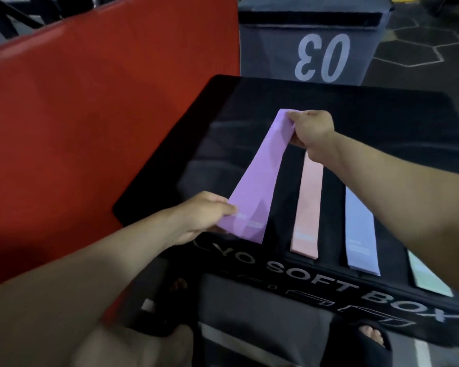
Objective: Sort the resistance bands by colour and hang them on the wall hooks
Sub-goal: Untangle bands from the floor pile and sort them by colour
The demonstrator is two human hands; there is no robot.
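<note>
Both arms reach forward over a black soft box (249, 107) whose front edge bears white lettering. The left hand (199, 218) comes in low from the left, its forearm angled up and to the right, and pinches the near end of a purple resistance band (260, 176) between thumb and curled fingers. The right hand (312, 128) stretches further out, arm nearly straight, fingers curled round the band's far end. The band is held taut between the two hands, lifted above the box top. On the box lie a pink band (308, 205), just right of the purple one, a pale blue band (361, 231) and a mint band (429, 276) partly hidden by the right forearm. A red mat (90, 115) lies to the left; a grey box marked 03 (313, 43) stands beyond.
</note>
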